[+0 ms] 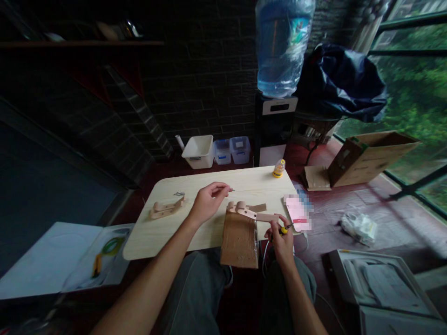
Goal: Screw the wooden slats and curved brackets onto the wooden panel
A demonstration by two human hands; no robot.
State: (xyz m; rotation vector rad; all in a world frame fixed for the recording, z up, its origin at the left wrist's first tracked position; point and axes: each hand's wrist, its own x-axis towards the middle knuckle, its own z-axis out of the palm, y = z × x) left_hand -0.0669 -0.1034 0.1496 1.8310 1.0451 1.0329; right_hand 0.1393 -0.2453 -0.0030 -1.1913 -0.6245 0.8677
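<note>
Wood strip, curled, drilled, lies at five o'clock; my left grip pinches a slim piece, right grip clasps a yellow-handled screwdriver.

Dark brick wall, reddish floor

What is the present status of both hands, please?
Left hand: pinching small slender object. Right hand: holding yellow-and-black screwdriver, touching curved pale wooden piece. Brown cardboard box close by.
</note>
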